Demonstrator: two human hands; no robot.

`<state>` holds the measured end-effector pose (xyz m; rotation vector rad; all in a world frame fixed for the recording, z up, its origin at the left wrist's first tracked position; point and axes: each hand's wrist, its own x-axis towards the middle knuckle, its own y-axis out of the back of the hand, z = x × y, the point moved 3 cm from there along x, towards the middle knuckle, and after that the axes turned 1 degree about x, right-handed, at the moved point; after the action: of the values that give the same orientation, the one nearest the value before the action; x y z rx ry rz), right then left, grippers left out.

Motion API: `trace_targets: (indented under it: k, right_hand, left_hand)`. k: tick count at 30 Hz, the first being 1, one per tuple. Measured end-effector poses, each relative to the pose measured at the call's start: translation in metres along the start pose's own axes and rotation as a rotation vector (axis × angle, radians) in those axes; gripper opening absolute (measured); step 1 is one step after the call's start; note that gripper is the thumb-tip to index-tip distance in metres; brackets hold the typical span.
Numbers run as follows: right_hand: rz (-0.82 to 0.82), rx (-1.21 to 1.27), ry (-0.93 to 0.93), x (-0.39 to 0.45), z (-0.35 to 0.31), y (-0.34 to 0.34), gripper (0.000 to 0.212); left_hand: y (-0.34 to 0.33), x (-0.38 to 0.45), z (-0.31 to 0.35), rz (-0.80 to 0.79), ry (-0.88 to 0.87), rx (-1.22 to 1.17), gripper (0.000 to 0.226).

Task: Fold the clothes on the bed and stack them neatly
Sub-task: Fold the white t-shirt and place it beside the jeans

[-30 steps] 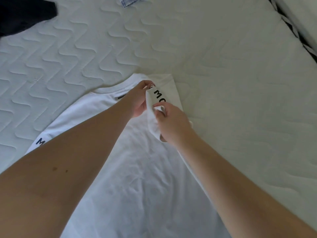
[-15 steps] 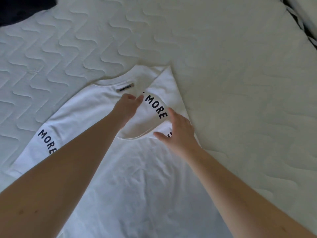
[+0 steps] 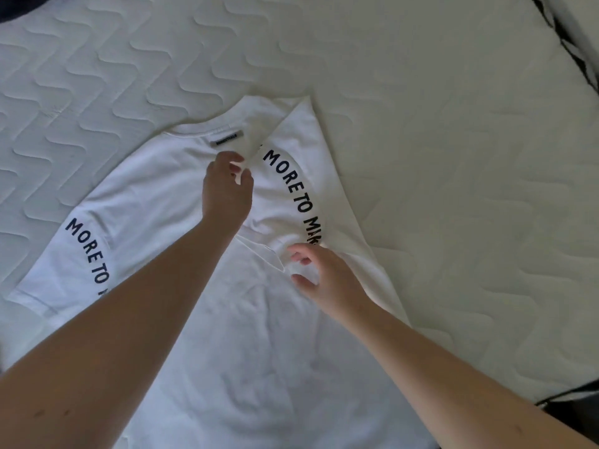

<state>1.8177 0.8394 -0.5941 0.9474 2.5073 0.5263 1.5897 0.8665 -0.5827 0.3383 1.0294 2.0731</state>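
A white T-shirt (image 3: 227, 335) lies flat on the quilted white mattress (image 3: 437, 157), collar label away from me. Its right sleeve (image 3: 301, 189), printed "MORE TO MAKE" in black, is folded inward over the body. The left sleeve (image 3: 81, 251) carries the same print and lies spread out. My left hand (image 3: 227, 192) is by the collar, fingertips pinching the folded sleeve's upper edge. My right hand (image 3: 327, 280) hovers over the sleeve's hem with fingers spread, holding nothing.
A dark garment (image 3: 8, 9) peeks in at the top left corner. The mattress edge with black-and-white trim (image 3: 573, 56) runs down the right side. A dark gap (image 3: 577, 403) shows at the lower right.
The right sleeve, held up between both hands a second ago, now lies folded flat on the shirt. My right hand has let go and drawn back toward the hem.
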Motion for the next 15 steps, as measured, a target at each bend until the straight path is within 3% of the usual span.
trace_targets:
  k: [2, 5, 8, 12, 15]
  right_hand:
    - [0.203, -0.204, 0.001, -0.02, 0.008, 0.007, 0.049]
    - [0.366, -0.447, -0.247, -0.044, 0.031, 0.02, 0.072]
    - [0.348, -0.51, -0.5, -0.066, 0.055, 0.029, 0.085]
    - [0.287, -0.616, -0.492, -0.093, 0.06, 0.027, 0.082]
    - [0.228, -0.655, -0.506, -0.115, 0.061, 0.025, 0.082]
  left_hand:
    - [-0.002, -0.02, 0.014, 0.027, -0.02, -0.055, 0.016]
    - [-0.015, -0.065, 0.022, 0.011, 0.143, -0.194, 0.008]
    - [-0.044, -0.118, 0.023, -0.106, 0.345, -0.33, 0.024]
    - [-0.085, -0.177, 0.03, -0.341, 0.544, -0.354, 0.033]
    - [-0.108, -0.194, 0.044, -0.45, 0.653, -0.509, 0.031]
